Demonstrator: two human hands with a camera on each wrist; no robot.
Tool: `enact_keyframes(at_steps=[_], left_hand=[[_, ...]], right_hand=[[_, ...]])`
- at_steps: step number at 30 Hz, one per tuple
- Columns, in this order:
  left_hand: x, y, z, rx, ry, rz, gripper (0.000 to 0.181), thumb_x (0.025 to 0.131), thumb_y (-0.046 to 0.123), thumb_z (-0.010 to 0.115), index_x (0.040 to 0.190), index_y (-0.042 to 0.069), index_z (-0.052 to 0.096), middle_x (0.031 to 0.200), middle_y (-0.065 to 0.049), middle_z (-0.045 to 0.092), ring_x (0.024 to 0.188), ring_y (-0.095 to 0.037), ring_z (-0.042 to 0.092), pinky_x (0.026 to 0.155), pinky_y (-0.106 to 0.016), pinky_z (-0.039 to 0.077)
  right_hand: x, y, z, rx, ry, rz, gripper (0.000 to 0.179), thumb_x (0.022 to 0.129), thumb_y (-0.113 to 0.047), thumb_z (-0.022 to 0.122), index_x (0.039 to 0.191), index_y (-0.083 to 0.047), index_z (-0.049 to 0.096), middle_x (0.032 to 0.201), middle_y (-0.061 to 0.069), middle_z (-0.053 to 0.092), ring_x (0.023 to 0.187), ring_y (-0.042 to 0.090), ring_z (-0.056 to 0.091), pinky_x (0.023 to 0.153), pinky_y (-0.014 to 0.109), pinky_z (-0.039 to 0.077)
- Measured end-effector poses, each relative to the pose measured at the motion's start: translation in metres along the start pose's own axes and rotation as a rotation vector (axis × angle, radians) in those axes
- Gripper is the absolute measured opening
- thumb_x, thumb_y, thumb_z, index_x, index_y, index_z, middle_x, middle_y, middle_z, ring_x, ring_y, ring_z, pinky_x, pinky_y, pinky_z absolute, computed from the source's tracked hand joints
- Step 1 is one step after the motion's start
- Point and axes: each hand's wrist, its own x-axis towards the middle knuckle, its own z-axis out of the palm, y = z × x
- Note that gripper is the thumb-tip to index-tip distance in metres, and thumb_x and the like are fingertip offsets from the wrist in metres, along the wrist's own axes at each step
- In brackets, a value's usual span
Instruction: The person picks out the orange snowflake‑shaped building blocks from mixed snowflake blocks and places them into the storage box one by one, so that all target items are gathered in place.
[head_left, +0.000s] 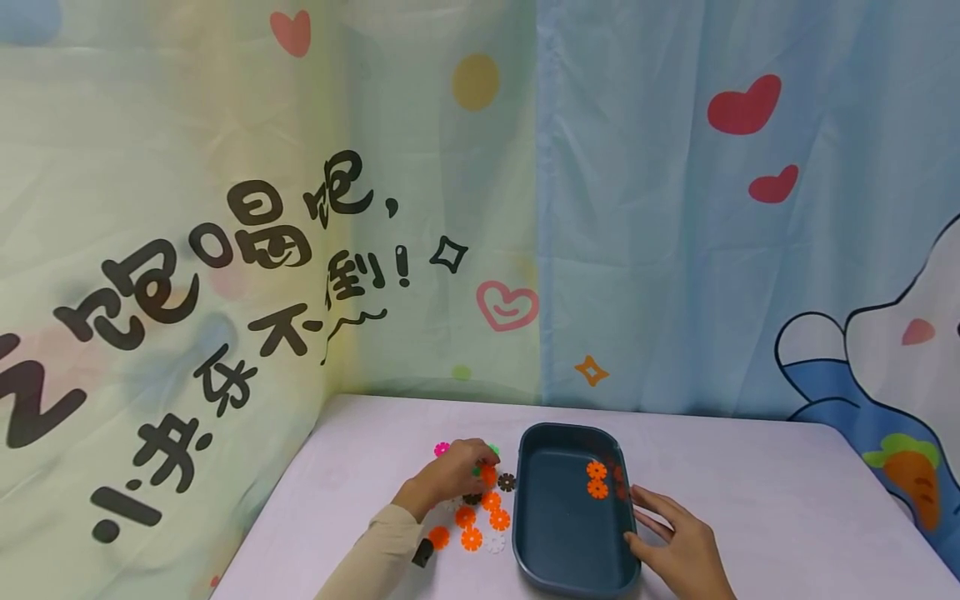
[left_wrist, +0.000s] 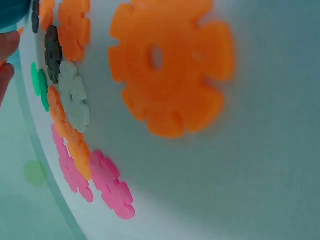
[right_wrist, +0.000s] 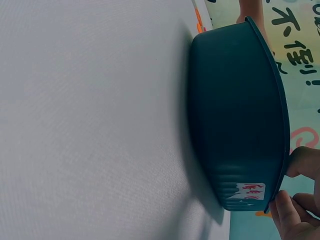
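My left hand [head_left: 452, 469] is over a scatter of flower-shaped plastic discs left of the tray. Its fingertips pinch an orange disc [head_left: 488, 476], of which only orange slivers show between the fingers [left_wrist: 7, 46] in the left wrist view. Beside the right wall of a dark blue rectangular tray [head_left: 573, 550] is my right hand [head_left: 678, 542]. Its thumb and fingers are spread and touch the rim from outside. Inside the tray, two orange discs [head_left: 597, 480] lie near the right wall, which reflects them.
More orange discs [head_left: 471, 539], a white disc [head_left: 495, 543], a dark brown disc [head_left: 507, 482] and pink discs [left_wrist: 112, 185] lie on the pale table [head_left: 787, 500]. A small black object [head_left: 423, 552] is near my left sleeve. Printed curtains [head_left: 637, 208] hang behind.
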Motion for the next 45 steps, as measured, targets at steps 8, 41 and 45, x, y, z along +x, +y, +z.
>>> enact_keyframes(at_steps=[8, 41, 45], left_hand=[[-0.005, 0.002, -0.003, -0.335, 0.098, -0.058, 0.038, 0.082, 0.007, 0.078, 0.118, 0.007, 0.067, 0.111, 0.005, 0.064, 0.104, -0.016, 0.062, 0.082, -0.026, 0.055], [0.012, 0.06, 0.017, -0.756, 0.337, 0.052, 0.038, 0.077, 0.005, 0.082, 0.112, 0.001, 0.068, 0.105, 0.002, 0.067, 0.098, -0.013, 0.066, 0.089, -0.041, 0.052], [0.013, 0.07, 0.022, -0.752, 0.339, 0.054, 0.038, 0.076, 0.003, 0.082, 0.111, 0.003, 0.068, 0.103, 0.001, 0.068, 0.096, -0.011, 0.066, 0.088, -0.04, 0.052]], right_hand=[[-0.001, -0.001, -0.001, -0.005, -0.001, 0.004, 0.069, 0.075, 0.002, 0.079, 0.138, 0.0, 0.051, 0.135, 0.023, 0.052, 0.115, 0.037, 0.059, 0.082, 0.028, 0.055], [0.0, 0.001, 0.0, 0.006, -0.008, -0.011, 0.07, 0.076, 0.001, 0.079, 0.139, 0.0, 0.05, 0.136, 0.022, 0.052, 0.115, 0.036, 0.06, 0.082, 0.027, 0.055], [0.0, 0.001, -0.001, 0.014, -0.005, -0.017, 0.069, 0.075, 0.003, 0.079, 0.138, 0.0, 0.051, 0.135, 0.022, 0.052, 0.115, 0.036, 0.06, 0.082, 0.027, 0.055]])
